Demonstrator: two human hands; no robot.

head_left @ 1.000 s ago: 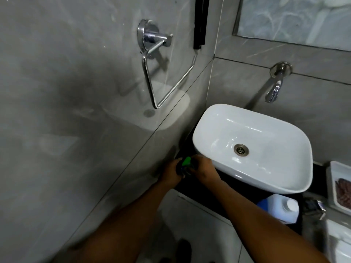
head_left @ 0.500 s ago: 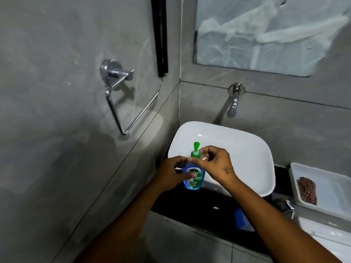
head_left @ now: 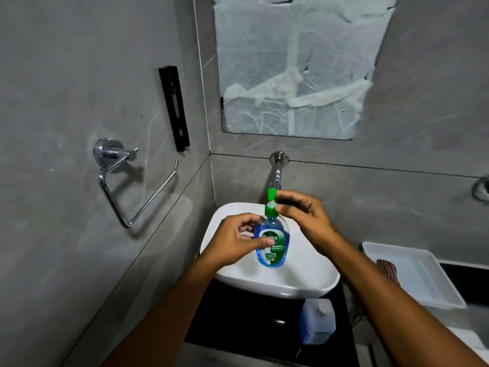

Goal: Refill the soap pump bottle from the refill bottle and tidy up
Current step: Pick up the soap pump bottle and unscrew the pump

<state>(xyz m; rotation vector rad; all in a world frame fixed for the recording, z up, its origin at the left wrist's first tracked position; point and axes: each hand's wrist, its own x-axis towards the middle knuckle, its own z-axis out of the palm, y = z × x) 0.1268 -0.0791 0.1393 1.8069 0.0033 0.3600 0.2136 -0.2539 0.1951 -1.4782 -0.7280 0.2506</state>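
Presently, the soap pump bottle (head_left: 272,241) is held upright in mid-frame, above the near half of the white basin (head_left: 304,276), clear of its rim on all sides. It has a blue body and a green pump head, whose nozzle sits just below the wall tap (head_left: 277,168); whether the two touch cannot be told.

Clearances: the basin's left edge lies close to the grey tiled side wall, leaving only a narrow gap. A chrome towel ring (head_left: 129,186) projects from that wall at middle left, well apart from the hands. A black bracket (head_left: 174,108) is fixed above it. The paper-covered mirror (head_left: 296,64) occupies the upper centre. The refill bottle (head_left: 316,324) stands on the dark counter (head_left: 238,319) below the basin's front edge, at lower right of centre, capped. A white tray (head_left: 423,276) sits at right, separated from the basin by a gap.

Hand pose: the left hand (head_left: 232,243) enters from lower left and grips the bottle's body, thumb across the label and fingers curled behind. The right hand (head_left: 304,217) enters from lower right, its fingertips pinched on the green pump collar at the neck, remaining fingers loosely bent. Both forearms are bare and converge over the counter.
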